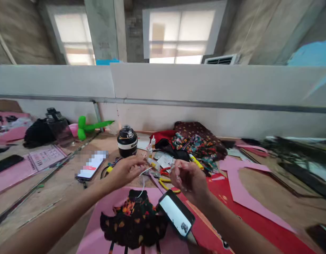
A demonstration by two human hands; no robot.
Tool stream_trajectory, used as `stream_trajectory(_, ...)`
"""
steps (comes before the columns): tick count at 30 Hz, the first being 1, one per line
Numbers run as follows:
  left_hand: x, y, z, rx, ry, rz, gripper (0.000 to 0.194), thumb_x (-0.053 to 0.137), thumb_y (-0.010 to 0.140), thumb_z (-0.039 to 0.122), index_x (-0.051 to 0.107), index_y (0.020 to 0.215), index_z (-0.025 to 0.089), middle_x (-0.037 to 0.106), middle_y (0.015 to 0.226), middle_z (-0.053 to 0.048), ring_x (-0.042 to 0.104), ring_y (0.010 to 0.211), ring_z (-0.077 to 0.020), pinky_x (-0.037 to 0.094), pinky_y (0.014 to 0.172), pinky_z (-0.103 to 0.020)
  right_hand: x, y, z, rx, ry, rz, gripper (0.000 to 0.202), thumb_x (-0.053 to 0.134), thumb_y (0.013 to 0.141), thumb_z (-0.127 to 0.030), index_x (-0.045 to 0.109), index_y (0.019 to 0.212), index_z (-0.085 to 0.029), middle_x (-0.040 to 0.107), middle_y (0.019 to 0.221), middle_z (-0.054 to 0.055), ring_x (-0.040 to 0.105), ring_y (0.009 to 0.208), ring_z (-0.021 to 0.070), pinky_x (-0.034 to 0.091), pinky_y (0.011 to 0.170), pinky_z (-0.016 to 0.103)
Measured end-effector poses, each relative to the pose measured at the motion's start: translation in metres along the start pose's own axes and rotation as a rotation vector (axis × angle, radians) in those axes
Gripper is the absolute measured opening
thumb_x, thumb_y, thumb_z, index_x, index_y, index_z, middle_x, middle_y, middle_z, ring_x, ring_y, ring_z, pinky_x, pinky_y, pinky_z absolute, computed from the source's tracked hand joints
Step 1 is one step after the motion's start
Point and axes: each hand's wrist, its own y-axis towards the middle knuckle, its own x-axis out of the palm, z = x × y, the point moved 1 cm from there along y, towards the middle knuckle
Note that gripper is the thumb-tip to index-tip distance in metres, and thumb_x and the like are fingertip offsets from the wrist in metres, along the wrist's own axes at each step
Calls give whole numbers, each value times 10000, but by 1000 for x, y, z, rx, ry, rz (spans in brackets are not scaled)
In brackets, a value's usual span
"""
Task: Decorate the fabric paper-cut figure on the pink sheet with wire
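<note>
At the bottom centre of the frame, a black fabric piece with orange and red floral print [136, 225] lies on a smooth pink sheet [92, 233], a thin white cord [143, 184] reaching its upper edge. Just right of it, a black-framed phone with a bright screen [176, 214] lies tilted. Above these, at the centre, the left hand [130, 171] has its fingers loosely bent beside a small clear bottle with a yellow label [153, 163]; whether it grips anything cannot be told. To its right, the right hand [189, 178] is raised with fingers curled toward the thumb; whether something thin is pinched there is unclear. Between the hands lies a tool with yellow curved handles [165, 180]. Farther up, a round black-and-white jug [127, 147] stands left of centre, and a heap of dark patterned fabrics [202, 141] lies right of centre, before a long white partition [179, 83].
</note>
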Motion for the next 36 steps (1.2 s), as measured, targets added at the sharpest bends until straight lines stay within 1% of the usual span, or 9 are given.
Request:
stream_trajectory(4,9,-3,14,-63,-103,12,253,598,837,332,660,1049,208,681,1061,-56,610,996,-194,453,907,-332,12,24,10,58,-19,-37,203,609,612,-336,597,525,-153,523,425,-21,420,339,63,272,345,166)
stream_trajectory(7,8,-1,13,-96,-159,82,272,616,818,323,652,1051,187,665,1044,-68,605,972,-189,466,873,-321,19,39,17,126,-35,-74,194,600,642,-342,604,591,-155,579,494,-15,386,317,44,226,318,156)
stream_trajectory(11,2,2,-3,-127,-87,236,322,665,772,303,657,1072,187,584,853,-33,572,751,-142,471,702,-270,25,58,27,218,-65,-116,186,561,697,-320,610,643,-148,565,478,-31,321,269,24,137,281,147)
stream_trajectory(14,0,1,-19,-165,-71,270,242,652,790,326,705,1002,221,522,773,-9,525,677,-122,445,641,-249,27,72,35,275,-83,-138,195,530,727,-303,618,668,-139,529,430,-46,275,236,23,97,262,155)
stream_trajectory(17,-5,-1,-34,-194,-110,280,195,623,815,356,733,928,240,530,775,-18,537,736,-141,452,696,-270,31,88,41,301,-75,-155,206,517,747,-304,616,679,-136,508,405,-61,241,222,15,118,267,153)
stream_trajectory(20,-11,-3,-48,-198,-210,324,191,654,779,284,718,948,223,590,1007,-69,557,976,-201,434,883,-343,37,104,46,319,-53,-174,195,507,758,-287,621,701,-139,519,410,-64,222,220,8,133,276,151)
stream_trajectory(23,-17,-2,-60,-295,-488,302,297,647,745,209,660,1042,198,567,1218,-108,507,1152,-248,397,968,-390,44,118,51,340,-37,-183,201,496,769,-276,632,716,-138,527,410,-59,219,219,11,145,282,157)
stream_trajectory(27,-19,2,-71,-425,-832,233,433,653,740,221,560,1159,168,629,1129,-122,587,1044,-224,449,888,-353,50,134,59,358,-14,-170,217,501,792,-284,651,753,-132,516,414,-64,203,232,9,141,284,155)
stream_trajectory(36,-24,14,-82,-459,-854,263,292,667,730,326,662,958,143,682,922,-71,615,851,-183,452,805,-299,60,159,64,314,33,-134,190,542,770,-236,683,817,-119,457,365,-85,196,246,4,149,294,139)
